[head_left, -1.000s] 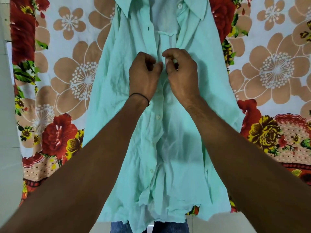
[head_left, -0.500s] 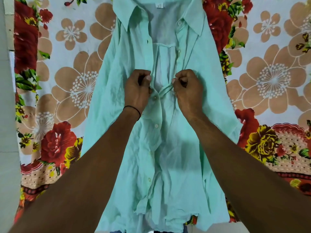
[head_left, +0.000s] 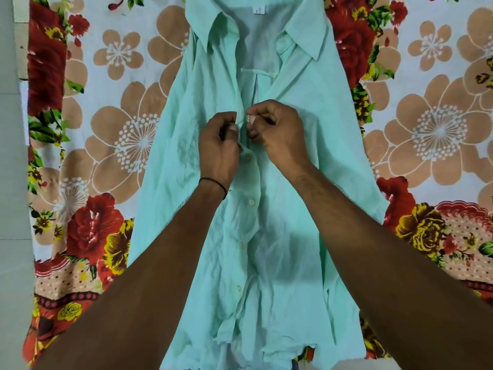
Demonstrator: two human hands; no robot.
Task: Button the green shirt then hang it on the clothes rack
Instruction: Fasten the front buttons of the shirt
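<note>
A big flowered cloth with red and tan blooms is spread out. The thin, pale green button-up shirt is laid flat on the middle of it, with the collar at the far end and the hem at the near end.

The left hand, with a thin black band round its wrist, is placed on the chest of the shirt. Its fingers are curled in tight, and the left front edge is pinched between them. A row of small pale buttons is seen down that edge, just below the hand. Whether they are done up cannot be told.

The right hand is set just beside the left one, almost touching it. Its fingers are curled too, and the other front edge is pinched by them. Something small and pale is seen at the thumb tip, but it cannot be told if it is a button or a nail.

The shirt is judged to be very light, soft and floppy, with lots of crinkles. It will likely bunch and slide if it is pulled. The edges are best held close to each button and hole, so the cloth is tight there. For hanging, it is best taken by the collar or the shoulders. No clothes rack is seen.
</note>
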